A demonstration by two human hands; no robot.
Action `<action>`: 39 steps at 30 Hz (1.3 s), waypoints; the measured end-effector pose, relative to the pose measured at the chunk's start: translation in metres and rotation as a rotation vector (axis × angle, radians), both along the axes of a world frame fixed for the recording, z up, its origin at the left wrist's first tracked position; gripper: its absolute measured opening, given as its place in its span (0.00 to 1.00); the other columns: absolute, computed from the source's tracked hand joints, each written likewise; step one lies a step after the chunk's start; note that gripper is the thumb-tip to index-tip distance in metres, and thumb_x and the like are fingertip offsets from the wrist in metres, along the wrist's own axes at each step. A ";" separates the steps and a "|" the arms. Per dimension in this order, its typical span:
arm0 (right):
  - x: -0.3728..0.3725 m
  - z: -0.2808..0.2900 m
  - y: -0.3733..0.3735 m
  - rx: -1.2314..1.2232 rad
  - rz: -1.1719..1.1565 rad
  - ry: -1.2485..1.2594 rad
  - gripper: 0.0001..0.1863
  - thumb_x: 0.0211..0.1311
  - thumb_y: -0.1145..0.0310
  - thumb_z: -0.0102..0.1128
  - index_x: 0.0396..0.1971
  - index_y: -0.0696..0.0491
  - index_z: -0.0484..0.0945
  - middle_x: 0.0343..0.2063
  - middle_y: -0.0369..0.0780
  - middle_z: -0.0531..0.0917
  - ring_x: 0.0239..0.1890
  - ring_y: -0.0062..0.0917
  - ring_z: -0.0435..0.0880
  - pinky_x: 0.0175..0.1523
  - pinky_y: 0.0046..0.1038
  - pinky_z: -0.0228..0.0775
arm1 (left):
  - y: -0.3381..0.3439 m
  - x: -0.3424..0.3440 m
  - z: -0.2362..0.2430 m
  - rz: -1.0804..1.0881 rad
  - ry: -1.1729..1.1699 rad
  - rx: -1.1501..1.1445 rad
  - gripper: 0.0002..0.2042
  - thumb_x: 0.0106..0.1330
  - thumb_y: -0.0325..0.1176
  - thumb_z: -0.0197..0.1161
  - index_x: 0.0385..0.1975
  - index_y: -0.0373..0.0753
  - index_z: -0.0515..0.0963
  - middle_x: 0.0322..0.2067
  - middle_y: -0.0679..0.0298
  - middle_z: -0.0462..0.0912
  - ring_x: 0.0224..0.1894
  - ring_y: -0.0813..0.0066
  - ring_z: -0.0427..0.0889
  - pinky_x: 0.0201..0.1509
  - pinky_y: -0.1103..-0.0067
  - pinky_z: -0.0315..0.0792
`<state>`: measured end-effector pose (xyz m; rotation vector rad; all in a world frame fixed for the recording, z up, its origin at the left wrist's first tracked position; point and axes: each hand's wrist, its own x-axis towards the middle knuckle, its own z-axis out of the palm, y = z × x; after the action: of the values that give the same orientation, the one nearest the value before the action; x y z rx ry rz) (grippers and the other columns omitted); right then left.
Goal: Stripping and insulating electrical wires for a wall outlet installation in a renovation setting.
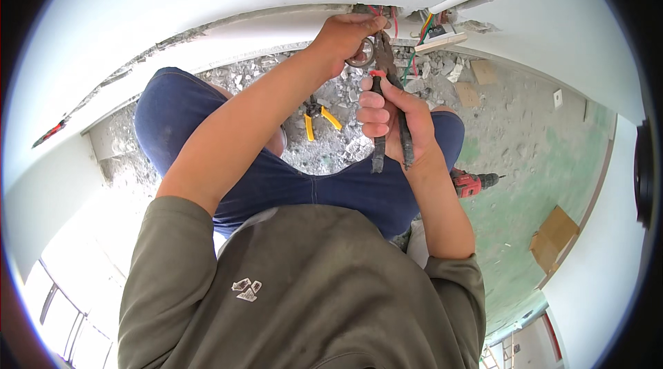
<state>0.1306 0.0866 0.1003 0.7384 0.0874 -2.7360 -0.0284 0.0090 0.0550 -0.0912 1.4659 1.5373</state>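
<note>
My right hand [397, 117] is wrapped round the dark handles of long pliers [387, 54], which have a red part near the pivot and point up at the wall. My left hand [349, 37] is closed beside the jaws, its fingertips at red wires [395, 20] coming from a wall opening, with a dark ring, apparently a tape roll [361, 53], held under the fingers. What exactly the fingertips pinch is too small to tell. More coloured wires [426, 28] hang to the right above a white strip [440, 42].
Yellow-handled pliers [320, 122] lie in rubble [318, 151] between my knees. A red drill [469, 182] lies by my right knee, with cardboard [556, 238] farther back. A red-handled tool [48, 134] sits at the left wall ledge. My bent legs [179, 113] flank the work spot.
</note>
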 end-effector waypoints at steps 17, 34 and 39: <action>-0.004 0.010 -0.003 0.149 -0.003 -0.045 0.15 0.68 0.65 0.49 0.45 0.62 0.71 0.27 0.34 0.71 0.25 0.18 0.68 0.28 0.20 0.61 | -0.001 0.002 -0.002 0.019 -0.005 0.094 0.14 0.66 0.42 0.60 0.42 0.40 0.82 0.36 0.70 0.82 0.19 0.86 0.58 0.22 0.87 0.60; -0.039 0.013 -0.058 -0.838 -0.592 0.236 0.12 0.70 0.68 0.46 0.46 0.58 0.72 0.30 0.35 0.75 0.32 0.21 0.74 0.39 0.25 0.71 | -0.004 -0.010 -0.004 -0.066 -0.047 0.151 0.15 0.66 0.43 0.60 0.43 0.39 0.79 0.37 0.66 0.82 0.30 0.79 0.74 0.34 0.78 0.72; -0.006 -0.010 -0.035 -0.032 -0.163 0.084 0.20 0.69 0.66 0.47 0.54 0.64 0.67 0.40 0.45 0.78 0.40 0.32 0.79 0.46 0.34 0.74 | -0.005 -0.004 -0.007 -0.059 -0.063 0.139 0.14 0.66 0.43 0.60 0.41 0.39 0.80 0.37 0.66 0.82 0.25 0.81 0.71 0.28 0.82 0.67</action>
<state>0.1242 0.0514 0.0904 0.6478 0.0011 -2.9158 -0.0324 0.0037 0.0482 -0.0137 1.2979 1.5697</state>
